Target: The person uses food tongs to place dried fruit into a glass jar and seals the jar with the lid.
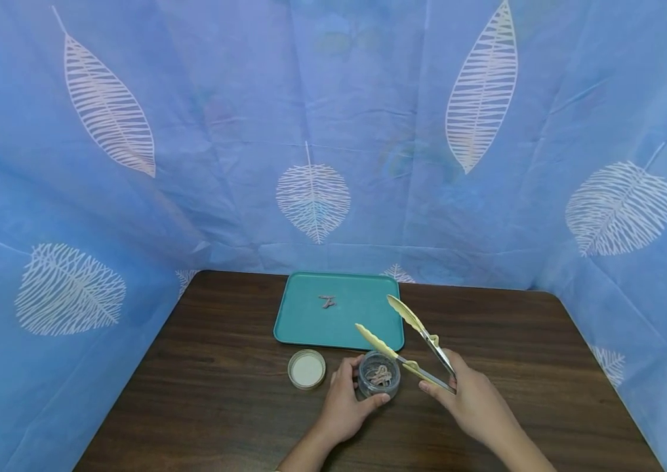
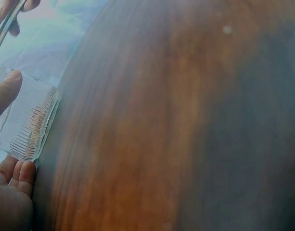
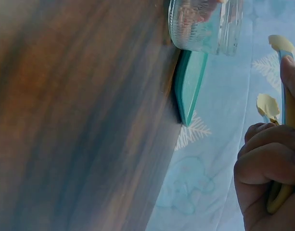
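Observation:
My left hand holds a clear jar upright on the table, thumb on the near side and fingers around the left. Inside lie several pinkish-brown strips. My right hand grips a pair of tongs with cream-yellow tips and metal arms. The tongs stand spread, their tips above and beyond the jar with nothing between them. In the right wrist view the fingers curl round the tongs' handle. On the teal tray lie a few similar small strips.
Left of the jar, a round lid with a pale inside lies on the dark wooden table. The tray stands at the table's back edge. A blue curtain with white leaf prints hangs behind and at both sides.

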Demonstrator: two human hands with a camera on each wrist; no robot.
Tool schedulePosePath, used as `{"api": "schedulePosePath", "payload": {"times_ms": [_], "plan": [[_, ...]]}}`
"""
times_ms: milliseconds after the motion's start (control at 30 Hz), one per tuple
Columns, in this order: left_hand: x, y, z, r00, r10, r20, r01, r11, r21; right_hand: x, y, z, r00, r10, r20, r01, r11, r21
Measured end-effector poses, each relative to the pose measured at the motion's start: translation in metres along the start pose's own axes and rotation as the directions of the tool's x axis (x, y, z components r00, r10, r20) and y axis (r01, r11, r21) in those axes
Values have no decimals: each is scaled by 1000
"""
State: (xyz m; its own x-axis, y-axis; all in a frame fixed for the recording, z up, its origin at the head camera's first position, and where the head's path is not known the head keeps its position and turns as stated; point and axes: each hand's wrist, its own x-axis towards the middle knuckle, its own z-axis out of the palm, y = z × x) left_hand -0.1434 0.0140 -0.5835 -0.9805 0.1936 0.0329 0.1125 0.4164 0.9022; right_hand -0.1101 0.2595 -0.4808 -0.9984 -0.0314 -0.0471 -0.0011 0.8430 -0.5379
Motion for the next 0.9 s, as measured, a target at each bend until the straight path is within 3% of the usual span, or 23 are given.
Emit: {"api": "schedulePosePath", "payload": {"times_ms": [567,767,900], "plan": [[1,-2,-2,1000,13,7,-13,1000,-9,83,-17,18,992,-85,92,92,993,-71],[0,-2,-2,999,34,10,-34,999,-29,102,-21,29,987,-108,120,119,989,-88],[1,-2,-2,1000,14,14,-14,999,-29,113,-27,32,986,-111,121,124,987,-103]]}}
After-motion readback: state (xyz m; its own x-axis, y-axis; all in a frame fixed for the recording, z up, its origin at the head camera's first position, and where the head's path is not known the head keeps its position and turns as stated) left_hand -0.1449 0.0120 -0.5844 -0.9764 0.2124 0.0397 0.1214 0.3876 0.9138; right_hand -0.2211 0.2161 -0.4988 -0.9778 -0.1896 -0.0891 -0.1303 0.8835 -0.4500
